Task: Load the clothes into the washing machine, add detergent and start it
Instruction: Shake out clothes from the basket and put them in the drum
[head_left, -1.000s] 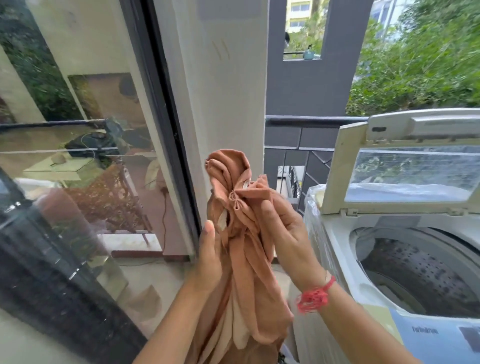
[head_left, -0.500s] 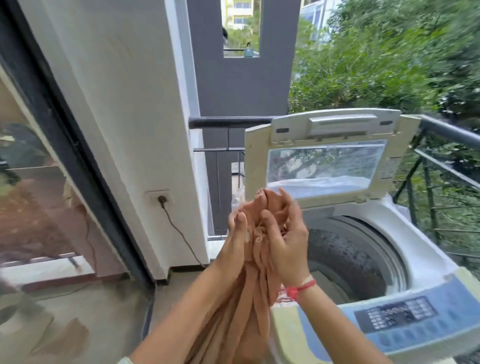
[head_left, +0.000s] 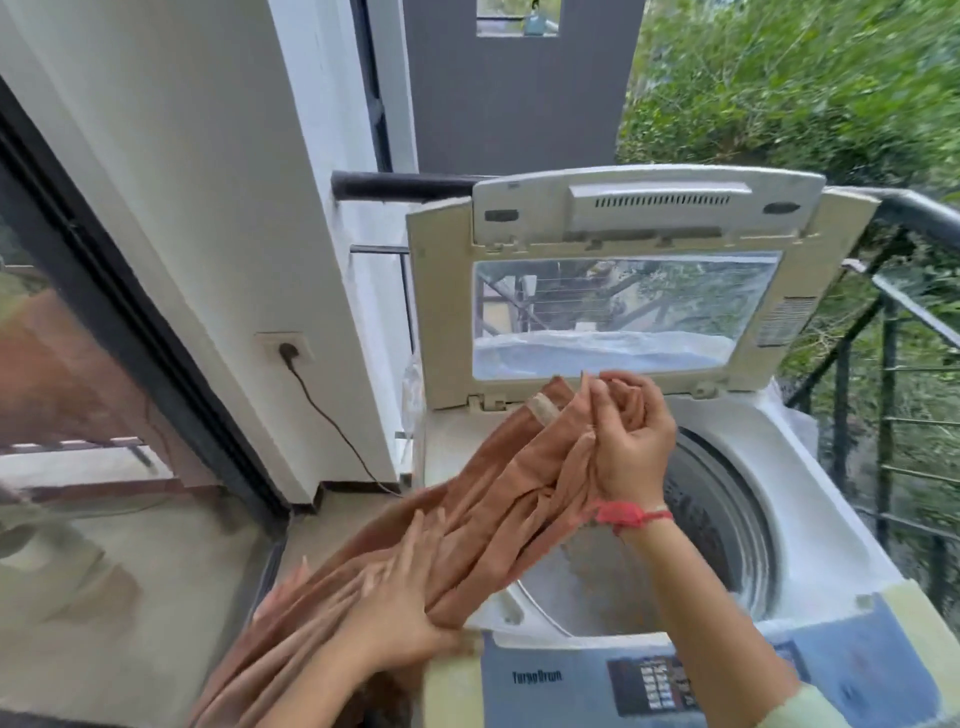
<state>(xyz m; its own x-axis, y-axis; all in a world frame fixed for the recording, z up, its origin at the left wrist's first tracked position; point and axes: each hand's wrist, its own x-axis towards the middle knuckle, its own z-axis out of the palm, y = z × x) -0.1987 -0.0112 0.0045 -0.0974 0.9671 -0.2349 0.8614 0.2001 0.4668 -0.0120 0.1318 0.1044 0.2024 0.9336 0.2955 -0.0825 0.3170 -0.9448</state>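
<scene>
A top-loading washing machine (head_left: 831, 525) stands at the right with its lid (head_left: 441, 312) raised upright and its drum (head_left: 727, 530) showing. A long orange-brown garment (head_left: 498, 483) stretches from the lower left up over the drum's left rim. My right hand (head_left: 631, 447), with a red thread on the wrist, grips the garment's top end above the drum. My left hand (head_left: 400, 587), blurred by motion, lies on the cloth lower down beside the machine's front left corner, fingers spread. The blue control panel (head_left: 654, 680) is at the bottom.
A white wall (head_left: 208, 182) with a socket and plugged cable (head_left: 288, 351) stands left of the machine. A dark-framed glass door (head_left: 78, 364) fills the far left. Black balcony railing (head_left: 893, 332) runs behind and to the right, with green bushes beyond.
The garment has swung from beside the wall to over the machine's drum. My right hand carried its top end rightward; my left hand slid down the cloth.
</scene>
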